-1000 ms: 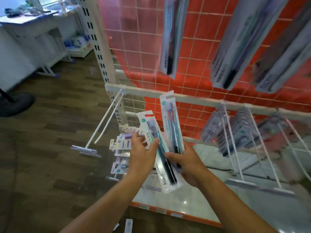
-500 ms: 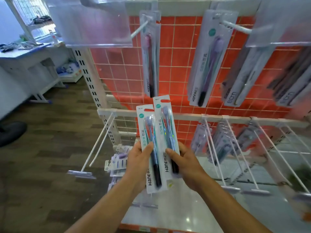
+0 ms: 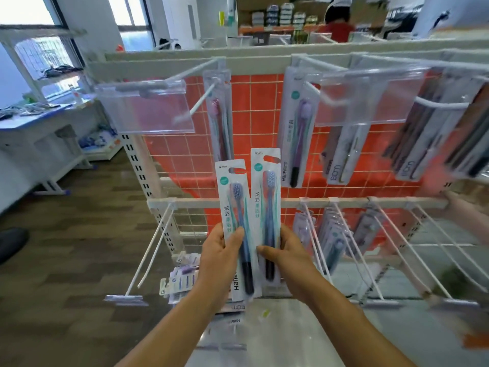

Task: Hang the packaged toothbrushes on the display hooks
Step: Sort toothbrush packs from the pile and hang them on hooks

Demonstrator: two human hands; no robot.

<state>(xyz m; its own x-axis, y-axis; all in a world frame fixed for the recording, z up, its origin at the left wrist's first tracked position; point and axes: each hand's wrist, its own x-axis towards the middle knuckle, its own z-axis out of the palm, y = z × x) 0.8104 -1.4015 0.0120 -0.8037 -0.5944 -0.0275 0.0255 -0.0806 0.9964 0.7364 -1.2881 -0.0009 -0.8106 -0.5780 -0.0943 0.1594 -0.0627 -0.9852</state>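
My left hand (image 3: 220, 256) grips a packaged blue toothbrush (image 3: 234, 205) upright by its lower half, thumb across the front. Beside it, a second packaged toothbrush (image 3: 266, 192) stands slightly higher, held by my right hand (image 3: 287, 256). Both packs are in front of the orange grid panel (image 3: 254, 102). Above them a white upper hook (image 3: 203, 98) carries one pink toothbrush pack (image 3: 219, 120) behind a clear label holder (image 3: 148, 107). A purple toothbrush pack (image 3: 297, 133) hangs on the neighbouring hook.
Lower white hooks (image 3: 153, 247) on the left are bare; those on the right (image 3: 338, 234) carry several packs. Loose packs lie on the low shelf (image 3: 182, 276). More packs hang at upper right (image 3: 423, 133). A person in red (image 3: 338, 25) stands far behind the rack.
Both hands have lifted the two packs from the low pile up in front of the grid, and my view has tilted upward to show the upper hooks and rack top.
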